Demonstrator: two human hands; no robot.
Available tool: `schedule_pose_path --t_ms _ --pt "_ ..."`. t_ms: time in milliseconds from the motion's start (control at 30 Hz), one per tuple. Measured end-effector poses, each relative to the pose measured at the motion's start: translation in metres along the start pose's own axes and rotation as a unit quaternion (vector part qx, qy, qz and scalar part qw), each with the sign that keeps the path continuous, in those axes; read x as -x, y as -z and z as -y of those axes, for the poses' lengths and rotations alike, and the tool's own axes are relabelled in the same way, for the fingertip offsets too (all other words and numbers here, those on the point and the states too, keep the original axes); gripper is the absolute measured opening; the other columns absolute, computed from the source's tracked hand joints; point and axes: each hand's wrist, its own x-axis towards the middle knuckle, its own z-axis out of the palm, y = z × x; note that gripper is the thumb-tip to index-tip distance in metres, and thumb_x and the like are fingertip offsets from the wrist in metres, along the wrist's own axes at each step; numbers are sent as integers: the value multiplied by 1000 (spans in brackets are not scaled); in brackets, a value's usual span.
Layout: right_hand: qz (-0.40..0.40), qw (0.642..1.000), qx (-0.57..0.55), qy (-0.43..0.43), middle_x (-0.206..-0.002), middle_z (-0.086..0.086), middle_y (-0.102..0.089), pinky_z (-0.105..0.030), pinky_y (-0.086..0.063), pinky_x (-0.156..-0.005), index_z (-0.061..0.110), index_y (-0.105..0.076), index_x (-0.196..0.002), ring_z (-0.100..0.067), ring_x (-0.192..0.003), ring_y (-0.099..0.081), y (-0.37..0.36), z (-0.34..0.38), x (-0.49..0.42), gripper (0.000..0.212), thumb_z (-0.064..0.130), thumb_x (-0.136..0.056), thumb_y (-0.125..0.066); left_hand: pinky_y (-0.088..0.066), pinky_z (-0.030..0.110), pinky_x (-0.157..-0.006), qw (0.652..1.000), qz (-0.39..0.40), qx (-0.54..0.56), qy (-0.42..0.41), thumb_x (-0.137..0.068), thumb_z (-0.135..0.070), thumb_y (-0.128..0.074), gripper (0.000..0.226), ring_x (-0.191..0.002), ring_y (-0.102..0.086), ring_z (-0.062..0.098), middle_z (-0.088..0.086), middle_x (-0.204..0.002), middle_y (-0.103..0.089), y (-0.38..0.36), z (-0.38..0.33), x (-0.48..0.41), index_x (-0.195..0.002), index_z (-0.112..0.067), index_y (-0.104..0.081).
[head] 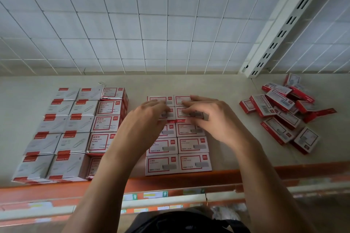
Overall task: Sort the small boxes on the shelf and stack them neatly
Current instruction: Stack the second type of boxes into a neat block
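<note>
Small red-and-white staple boxes stand in a neat two-column block (193,161) at the middle of the shelf. Both my hands rest on the far rows of this block. My left hand (149,113) grips a box in the left column with curled fingers. Over in the right column, my right hand (206,113) curls its fingers over a raised box (189,114). A loose heap of the same small boxes (284,113) lies jumbled at the right.
Larger paper-clip boxes (75,130) sit in tidy rows at the left. The shelf (236,147) has an orange front edge (170,179) with price labels. A white wire grid backs the shelf, and a slotted white upright (280,34) stands at the back right.
</note>
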Motion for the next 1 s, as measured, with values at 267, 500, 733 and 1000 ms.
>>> schedule_pose_path --t_ms 267,500,733,1000 --pt "15 1000 -18 -11 -128 5 -64 -14 -34 -107 20 -72 -115 -10 -132 -48 -1 3 2 32 19 -83 -75 -48 30 -93 1000 -7 -7 -5 -89 -23 -65 34 -122 -53 17 -1 -134 -58 -5 2 -2 -122 -18 -64" --pt "-49 996 52 -58 -144 -1 -48 -23 -39 -104 23 -70 -119 -20 -133 -40 -8 15 17 33 21 -86 -71 -48 35 -94 1000 -22 -7 -16 -91 -23 -62 32 -122 -50 18 -1 -137 -51 -7 6 -1 -122 -18 -64" --pt "-83 991 10 -101 -144 -2 -49 -38 -51 -101 20 -66 -124 -20 -130 -48 -21 31 21 35 10 -90 -67 -50 34 -90 999 -19 11 -33 -92 -25 -60 34 -125 -49 18 -1 -140 -48 -7 11 6 -126 -18 -60" --pt "-150 974 33 -165 -145 4 -48 -18 -33 -106 20 -59 -132 -6 -132 -41 -9 50 50 41 22 -92 -66 -43 42 -101 996 -42 -3 -74 -90 -34 -63 43 -125 -50 20 -1 -141 -49 -5 0 7 -131 -24 -55"
